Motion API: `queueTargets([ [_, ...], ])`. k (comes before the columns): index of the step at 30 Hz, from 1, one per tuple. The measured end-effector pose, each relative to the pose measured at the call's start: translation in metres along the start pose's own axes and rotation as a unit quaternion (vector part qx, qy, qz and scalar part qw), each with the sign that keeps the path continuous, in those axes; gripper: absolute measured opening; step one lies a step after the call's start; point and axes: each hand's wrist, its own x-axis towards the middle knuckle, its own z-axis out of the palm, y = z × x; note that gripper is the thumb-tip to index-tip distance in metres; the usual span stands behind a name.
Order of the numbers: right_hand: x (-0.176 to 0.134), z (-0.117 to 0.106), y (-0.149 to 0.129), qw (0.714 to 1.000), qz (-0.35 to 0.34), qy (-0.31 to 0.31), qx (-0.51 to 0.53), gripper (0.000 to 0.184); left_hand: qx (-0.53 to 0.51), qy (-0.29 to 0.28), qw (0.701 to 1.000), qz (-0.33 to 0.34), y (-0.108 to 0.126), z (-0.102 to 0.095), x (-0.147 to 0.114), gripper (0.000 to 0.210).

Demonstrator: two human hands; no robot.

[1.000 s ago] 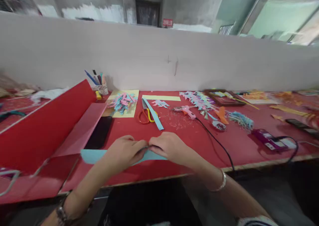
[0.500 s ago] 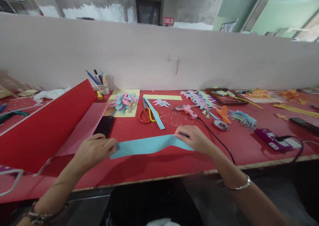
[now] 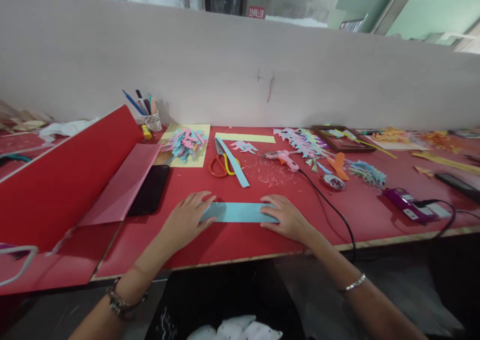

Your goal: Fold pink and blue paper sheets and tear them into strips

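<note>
Left hand [image 3: 185, 221] and right hand [image 3: 290, 219], apart and spread, cover the ends of a pale-blue paper strip [image 3: 238, 212], likely light, flexible, best held there; fingertip pressure unclear.

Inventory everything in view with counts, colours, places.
paper strip: one, light blue, front centre
scissors: one, red and yellow handles, centre
second strip: one, light blue, overlapping scissors
far strip: one, yellow, behind scissors
glue gun: one, pink, right of scissors
fringed pieces: several, pastel, back right
tray: one, brown, back right
purple box: one, purple, right
orange clutter: uncountable, orange, back right
yellow sheet: one, yellow, back left
scraps: many, pink and blue, on yellow sheet
pen cup: one, patterned white, back left
slab: one, black, left
pink sheet: one, pink, left
red board: one, red, far left
tabletop: one, red, beneath
partition: one, white, back
bracelets: two, silver and dark, wrists
left hand, right hand: two, bare, on paper strip
</note>
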Motion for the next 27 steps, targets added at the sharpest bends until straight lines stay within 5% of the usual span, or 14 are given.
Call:
queueTargets([
  [5,0.012,-0.001,-0.006,0.984,0.127,-0.102,0.073,0.049,0.007,-0.097,0.994,-0.038,0.008,0.012,0.002,0.042],
  [10,0.025,-0.009,-0.011,0.978,0.129,-0.152,0.056,0.04,-0.005,-0.096,0.995,-0.037,0.008,0.008,0.004,0.039],
  [17,0.021,0.002,-0.01,0.991,0.123,-0.034,0.028,0.009,-0.016,-0.069,0.997,-0.001,0.003,0.001,0.007,0.013],
  [27,0.026,0.007,-0.008,0.994,0.008,0.021,-0.11,0.025,0.063,0.023,0.993,0.101,0.011,-0.001,0.011,0.025],
])
